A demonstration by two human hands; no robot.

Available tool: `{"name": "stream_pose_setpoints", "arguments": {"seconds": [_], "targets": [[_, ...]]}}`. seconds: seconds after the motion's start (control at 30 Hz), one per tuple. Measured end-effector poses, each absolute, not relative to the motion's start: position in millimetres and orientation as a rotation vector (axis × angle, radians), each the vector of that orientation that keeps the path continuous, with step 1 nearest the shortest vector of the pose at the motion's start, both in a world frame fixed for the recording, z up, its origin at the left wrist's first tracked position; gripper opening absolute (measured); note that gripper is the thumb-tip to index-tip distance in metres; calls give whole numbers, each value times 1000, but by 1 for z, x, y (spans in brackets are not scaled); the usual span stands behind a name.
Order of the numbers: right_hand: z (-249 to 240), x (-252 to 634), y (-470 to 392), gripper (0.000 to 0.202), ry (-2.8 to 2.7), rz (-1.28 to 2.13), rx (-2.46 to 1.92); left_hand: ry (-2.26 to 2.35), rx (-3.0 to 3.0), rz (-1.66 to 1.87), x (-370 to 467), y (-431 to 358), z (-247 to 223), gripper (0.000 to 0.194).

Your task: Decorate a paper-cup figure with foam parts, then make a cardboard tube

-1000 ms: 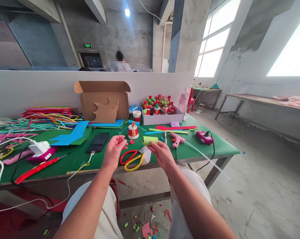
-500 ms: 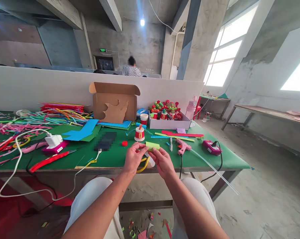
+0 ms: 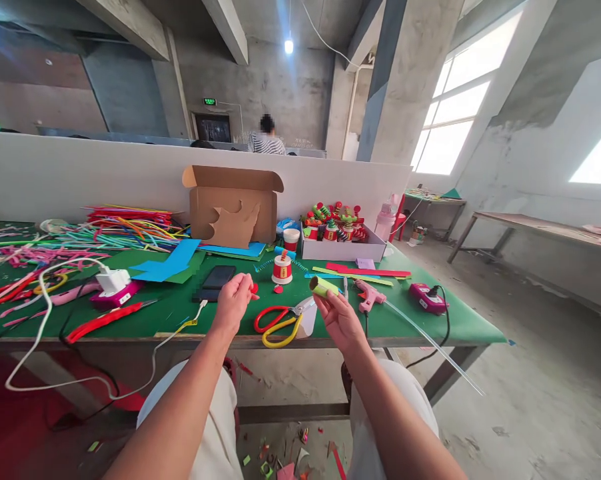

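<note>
My right hand is closed around a yellow-green paper tube, its open end facing up and left. My left hand pinches a small red disc above the table, to the right of the phone. Between the hands stands a white paper cup with a red band, and a blue tube and coiled strips on it. Another small red piece lies in front of that cup. Scissors with red and yellow handles rest near the table edge, over a white piece.
A pink glue gun with a long clear stick lies right of my right hand. Behind are a box of finished figures, a brown carton and paper strips. Pipe cleaners, cables and a power socket fill the left.
My hands have parted. The left moved left and took hold of the red disc; the right moved right, keeping the green tube. The scissors between them came into view.
</note>
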State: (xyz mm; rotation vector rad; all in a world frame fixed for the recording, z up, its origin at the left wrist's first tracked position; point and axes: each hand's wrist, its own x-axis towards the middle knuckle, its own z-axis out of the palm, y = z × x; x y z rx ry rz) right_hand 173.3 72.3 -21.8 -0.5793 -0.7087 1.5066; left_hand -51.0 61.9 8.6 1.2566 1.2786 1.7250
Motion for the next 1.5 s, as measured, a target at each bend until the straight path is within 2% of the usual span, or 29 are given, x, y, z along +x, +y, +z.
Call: {"name": "stream_pose_setpoints", "arguments": {"seconds": [0.1,0.17,0.3,0.57,0.73,0.87,1.0,1.07,1.23,1.5], "targets": [[-24,172,71,23,-726,1535,-574,1113,1159,1663,-47,57,10,55],[-24,170,70,24,-720,1551,-576,986,1103,1589,-45,55,11,57],[-22,169,69,25,-728,1575,-577,834,1027,1527,-42,52,13,40],[-19,167,67,25,-646,1664,-504,1046,1090,1610,-37,53,12,36],[-19,169,64,17,-629,1766,-411,1179,1369,1577,-27,46,14,54],[-17,170,62,17,-680,1752,-376,1101,1513,1350,-23,35,23,60],[-13,170,61,17,-748,1532,-482,979,1608,944,-27,28,30,41],[-11,170,60,20,-786,1437,-537,1018,1600,846,-29,27,29,41],[-9,168,56,30,-890,1355,-612,1012,1560,1010,-24,31,22,32],[-10,159,47,31,-1119,1287,-726,1095,1328,1477,-3,40,10,48]]}}
